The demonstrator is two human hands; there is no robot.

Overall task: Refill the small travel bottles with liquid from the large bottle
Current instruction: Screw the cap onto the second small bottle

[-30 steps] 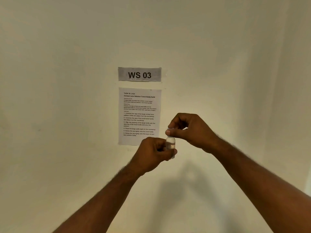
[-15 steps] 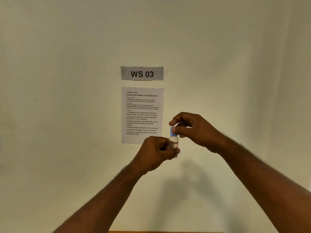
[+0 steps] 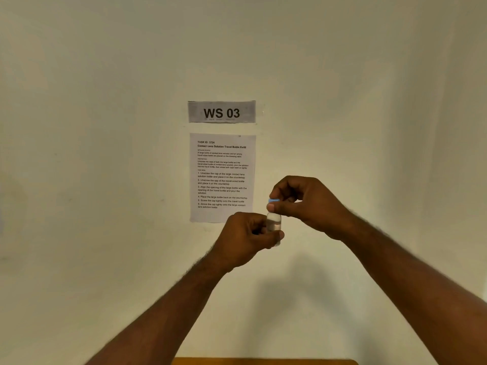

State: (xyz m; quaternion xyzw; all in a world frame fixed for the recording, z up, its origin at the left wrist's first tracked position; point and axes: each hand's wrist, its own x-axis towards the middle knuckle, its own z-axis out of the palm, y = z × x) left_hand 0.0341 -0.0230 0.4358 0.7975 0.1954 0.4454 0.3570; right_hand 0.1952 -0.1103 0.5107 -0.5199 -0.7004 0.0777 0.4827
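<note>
The small clear plastic travel bottle [image 3: 274, 224] is gripped by left-hand fingers [image 3: 266, 234] while its blue cap [image 3: 274, 200] is pinched by right-hand fingers [image 3: 272, 207], so it's probably capping or uncapping, can't tell.

Open air surrounds both hands; only the wall [image 3: 105, 180] stands behind.

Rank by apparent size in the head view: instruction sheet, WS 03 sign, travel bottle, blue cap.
1. instruction sheet
2. WS 03 sign
3. travel bottle, partly hidden by the left hand; it is nearer the camera than the wall papers.
4. blue cap, pinched by the right hand
</note>
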